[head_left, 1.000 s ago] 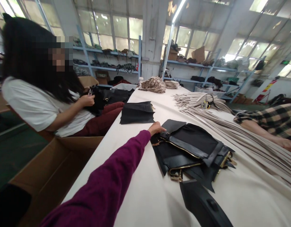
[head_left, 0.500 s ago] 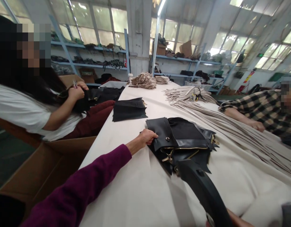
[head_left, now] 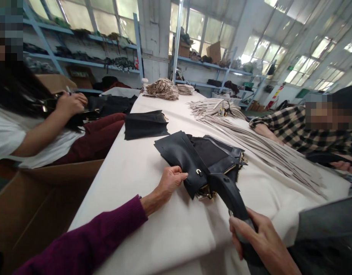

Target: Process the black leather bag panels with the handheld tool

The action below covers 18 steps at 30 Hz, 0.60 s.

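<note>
My left hand [head_left: 171,182] pinches the edge of a black leather panel [head_left: 180,152] with a small metal fitting on it. This panel overlaps an unfinished black leather bag [head_left: 212,152] that lies on the table, with raw edges and gold-coloured zips and clasps partly hidden beneath. My right hand [head_left: 257,235] is wrapped round a black curved hand tool [head_left: 230,193] with a long body; its exact kind is unclear. The tool's far end is over the bag, close to the metal fitting; whether they touch, I cannot tell.
Another flat black piece [head_left: 146,125] lies on the pale-covered table [head_left: 118,183]. Long beige strips [head_left: 244,131] and a stacked beige bundle [head_left: 162,89] are farther back. People sit on both sides. An open cardboard box [head_left: 47,202] stands at the left edge.
The black panel has been swung round, and my left hand has shifted nearer me along its edge. The tool has come closer to the fitting, and my right hand is now in full view.
</note>
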Tool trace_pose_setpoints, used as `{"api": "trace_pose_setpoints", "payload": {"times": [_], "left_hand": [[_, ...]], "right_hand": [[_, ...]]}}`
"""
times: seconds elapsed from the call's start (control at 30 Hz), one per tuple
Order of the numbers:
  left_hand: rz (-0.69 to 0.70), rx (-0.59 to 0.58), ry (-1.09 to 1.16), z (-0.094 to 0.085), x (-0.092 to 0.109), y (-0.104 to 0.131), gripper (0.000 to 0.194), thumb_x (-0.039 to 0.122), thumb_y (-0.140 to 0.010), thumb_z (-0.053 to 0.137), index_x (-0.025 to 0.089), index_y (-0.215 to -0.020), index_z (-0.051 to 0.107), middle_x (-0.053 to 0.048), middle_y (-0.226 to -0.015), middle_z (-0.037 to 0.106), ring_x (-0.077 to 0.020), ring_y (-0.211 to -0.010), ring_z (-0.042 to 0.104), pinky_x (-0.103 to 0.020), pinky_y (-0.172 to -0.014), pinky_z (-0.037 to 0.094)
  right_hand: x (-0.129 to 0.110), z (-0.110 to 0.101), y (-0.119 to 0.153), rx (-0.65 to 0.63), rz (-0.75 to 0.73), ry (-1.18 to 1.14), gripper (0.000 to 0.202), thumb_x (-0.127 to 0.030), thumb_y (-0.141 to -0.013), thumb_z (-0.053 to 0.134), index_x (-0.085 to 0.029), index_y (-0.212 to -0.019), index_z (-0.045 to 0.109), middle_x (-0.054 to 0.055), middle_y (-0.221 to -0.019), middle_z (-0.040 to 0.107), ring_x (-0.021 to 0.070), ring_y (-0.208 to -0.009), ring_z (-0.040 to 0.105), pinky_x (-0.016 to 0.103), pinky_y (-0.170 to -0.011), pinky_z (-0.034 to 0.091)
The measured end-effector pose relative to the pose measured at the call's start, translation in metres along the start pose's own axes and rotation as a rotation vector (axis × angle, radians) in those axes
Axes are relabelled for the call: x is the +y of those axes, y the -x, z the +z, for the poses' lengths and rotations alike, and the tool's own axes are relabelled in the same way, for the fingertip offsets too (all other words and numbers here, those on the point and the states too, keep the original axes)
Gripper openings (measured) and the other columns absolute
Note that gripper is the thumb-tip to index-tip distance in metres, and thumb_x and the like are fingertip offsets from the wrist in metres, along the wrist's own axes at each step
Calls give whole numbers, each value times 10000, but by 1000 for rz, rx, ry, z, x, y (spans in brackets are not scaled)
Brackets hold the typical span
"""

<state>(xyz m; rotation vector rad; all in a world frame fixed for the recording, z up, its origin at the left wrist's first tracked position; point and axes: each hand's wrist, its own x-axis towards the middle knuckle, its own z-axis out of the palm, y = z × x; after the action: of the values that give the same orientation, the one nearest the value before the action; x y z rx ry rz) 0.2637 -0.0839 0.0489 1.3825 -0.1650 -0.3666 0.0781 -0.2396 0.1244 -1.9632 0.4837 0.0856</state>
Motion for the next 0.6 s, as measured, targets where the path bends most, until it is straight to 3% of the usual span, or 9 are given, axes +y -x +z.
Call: {"api": "trace_pose_setpoints", "payload": {"times": [0.17, 0.27, 0.43, 0.53, 0.6], "left_hand": [[-42, 39, 26, -2, -9, 2, 297, 280, -579, 634, 201, -497, 360, 116, -368, 298, -26, -333, 242, -188, -378, 133], [-56, 41, 28, -3, -10, 3, 293, 276, -581, 634, 202, -504, 361, 118, -377, 292, -25, -334, 237, -185, -373, 130], [-40, 45, -19, -2, -9, 5, 301, 309, -594, 633, 202, -514, 363, 117, -379, 295, -32, -342, 257, -180, -377, 161], [-24, 51, -81, 1, -11, 6, 298, 336, -598, 613, 205, -519, 358, 114, -386, 297, -37, -351, 258, -184, -385, 169], [-11, 59, -136, -1, -13, 6, 291, 353, -604, 586, 212, -524, 345, 115, -394, 286, -42, -354, 248, -190, -387, 172]], "right_hand": [[-3, -23, -3, 150, -1, 49, 335, -513, -824, 492, -198, -711, 501, -33, -443, 542, 130, -431, 487, 224, -439, 376], [-2, -32, 14, 117, 7, 124, 363, -527, -849, 455, -200, -701, 508, -31, -450, 536, 125, -449, 468, 228, -456, 373], [4, -13, 25, -58, 40, 56, 337, -505, -842, 442, -201, -704, 488, -56, -435, 487, 115, -414, 463, 217, -437, 382], [5, 2, 8, -112, 32, -3, 264, -452, -817, 480, -199, -743, 480, -65, -438, 499, 112, -392, 472, 209, -409, 378], [4, 2, -5, -83, 1, -29, 250, -438, -816, 498, -199, -746, 474, -59, -448, 522, 115, -396, 486, 210, -410, 386]]}}
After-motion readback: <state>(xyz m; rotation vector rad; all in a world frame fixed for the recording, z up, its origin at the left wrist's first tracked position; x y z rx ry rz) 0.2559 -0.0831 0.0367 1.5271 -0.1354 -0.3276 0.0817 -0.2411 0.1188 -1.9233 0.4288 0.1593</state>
